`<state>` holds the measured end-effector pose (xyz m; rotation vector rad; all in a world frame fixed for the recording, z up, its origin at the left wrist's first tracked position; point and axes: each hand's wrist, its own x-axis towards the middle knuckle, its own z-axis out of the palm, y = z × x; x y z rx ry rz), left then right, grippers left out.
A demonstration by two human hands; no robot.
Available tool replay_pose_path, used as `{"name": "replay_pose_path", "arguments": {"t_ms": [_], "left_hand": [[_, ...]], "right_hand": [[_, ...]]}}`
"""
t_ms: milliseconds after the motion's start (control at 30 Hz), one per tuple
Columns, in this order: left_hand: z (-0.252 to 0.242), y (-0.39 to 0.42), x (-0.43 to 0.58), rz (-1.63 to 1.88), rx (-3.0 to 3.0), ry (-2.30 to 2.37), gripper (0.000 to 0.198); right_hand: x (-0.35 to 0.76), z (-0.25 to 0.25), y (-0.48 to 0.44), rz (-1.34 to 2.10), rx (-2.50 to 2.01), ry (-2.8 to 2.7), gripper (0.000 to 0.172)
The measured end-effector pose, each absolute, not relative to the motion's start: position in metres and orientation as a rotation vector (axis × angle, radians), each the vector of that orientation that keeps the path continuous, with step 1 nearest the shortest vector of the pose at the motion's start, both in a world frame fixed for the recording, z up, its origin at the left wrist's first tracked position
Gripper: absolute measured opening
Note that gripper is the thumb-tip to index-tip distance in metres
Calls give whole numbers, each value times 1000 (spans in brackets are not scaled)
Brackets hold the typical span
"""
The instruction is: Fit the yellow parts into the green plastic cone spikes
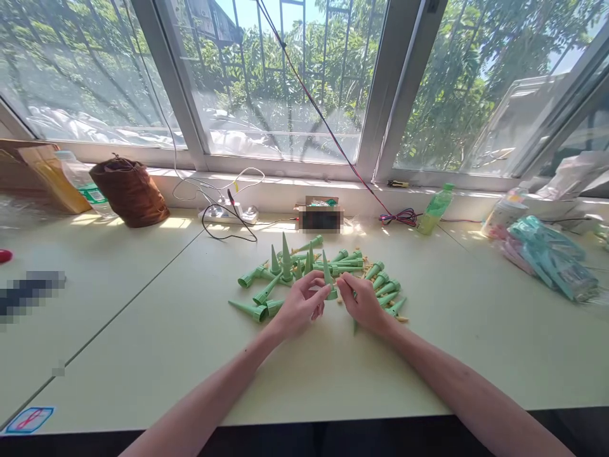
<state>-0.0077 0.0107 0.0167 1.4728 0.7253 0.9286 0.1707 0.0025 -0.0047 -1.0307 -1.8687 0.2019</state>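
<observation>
My left hand (304,301) pinches a green plastic cone spike (328,270) near its wide base, with the pointed end up. Close beside it on the right, my right hand (364,301) has its fingers pressed together; whatever they hold is hidden. A green tip shows just below that hand, and I cannot tell whether it is held or lies on the table. Around both hands are many more green spikes (248,310), some upright like the tall spike (286,257), others on their sides. Small tan pieces (402,319) are scattered among those at the right.
The pale table (476,343) runs along a window. At its back stand a brown drawstring bag (130,193), a power strip (228,214) with cables, a small box (321,217) and a green bottle (435,209). Teal plastic packaging (547,254) lies at the right.
</observation>
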Motion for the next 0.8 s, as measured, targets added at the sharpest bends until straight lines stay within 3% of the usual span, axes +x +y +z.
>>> {"name": "replay_pose_path", "arguments": {"t_ms": [533, 800], "left_hand": [[1, 17, -10, 1218, 2150, 817, 18], [5, 12, -4, 1294, 2154, 1032, 19]], "right_hand": [[168, -7, 4, 211, -1117, -1861, 39], [167, -4, 1, 173, -1174, -1703, 37]]}}
